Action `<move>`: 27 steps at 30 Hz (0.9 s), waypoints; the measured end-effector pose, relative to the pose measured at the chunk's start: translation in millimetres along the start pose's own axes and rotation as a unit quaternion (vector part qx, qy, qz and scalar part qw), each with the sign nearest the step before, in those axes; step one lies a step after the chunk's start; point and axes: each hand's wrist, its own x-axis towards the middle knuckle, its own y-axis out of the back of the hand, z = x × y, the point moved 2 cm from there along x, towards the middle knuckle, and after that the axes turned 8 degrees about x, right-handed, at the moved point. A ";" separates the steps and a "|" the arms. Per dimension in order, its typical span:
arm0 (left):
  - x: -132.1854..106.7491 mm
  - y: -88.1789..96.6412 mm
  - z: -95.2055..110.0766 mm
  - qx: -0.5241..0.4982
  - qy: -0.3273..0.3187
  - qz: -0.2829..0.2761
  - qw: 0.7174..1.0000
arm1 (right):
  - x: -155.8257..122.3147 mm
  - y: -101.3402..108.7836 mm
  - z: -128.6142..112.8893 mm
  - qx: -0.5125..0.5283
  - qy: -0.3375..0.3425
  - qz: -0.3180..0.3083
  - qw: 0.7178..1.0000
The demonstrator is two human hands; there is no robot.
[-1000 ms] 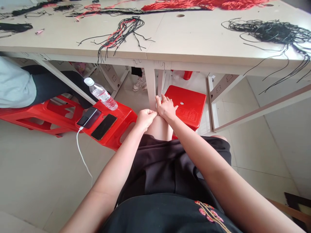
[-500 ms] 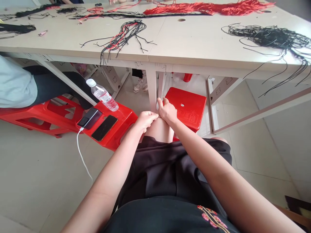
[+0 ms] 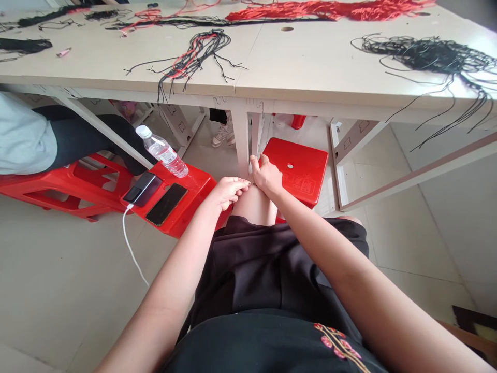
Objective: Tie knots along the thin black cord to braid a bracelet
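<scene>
Cord [image 3: 252, 183]: thin dark strand held just above bare knee [image 3: 254, 202] | left hand [image 3: 228, 192]: fingertips pinched on it | right hand [image 3: 267, 177]: thumb and fingers pressed together on its other end | risk: strand could be dropped beside knee if either pinch is loosened

Red stool [image 3: 295, 168], black-and-red cords [image 3: 194, 59], pink floral embroidery [image 3: 337, 342] on black top [image 3: 252, 347]
</scene>
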 end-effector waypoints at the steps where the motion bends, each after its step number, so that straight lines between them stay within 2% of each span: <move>1: 0.4 0.5 -1.2 -0.004 -0.001 0.001 1.000 | 0.5 -0.1 0.2 0.000 -0.001 0.000 1.000; 10: -5.6 3.4 -1.6 0.003 -0.032 0.016 0.999 | 1.2 -1.8 2.7 0.006 -0.002 0.003 1.000; 17: -4.2 3.9 -1.2 0.056 -0.103 0.068 0.991 | 0.0 -0.7 1.4 0.004 -0.009 0.000 1.000; 27: 1.0 7.1 -10.5 0.111 -0.144 0.103 0.978 | -3.1 -1.7 0.5 -0.010 -0.009 -0.003 1.000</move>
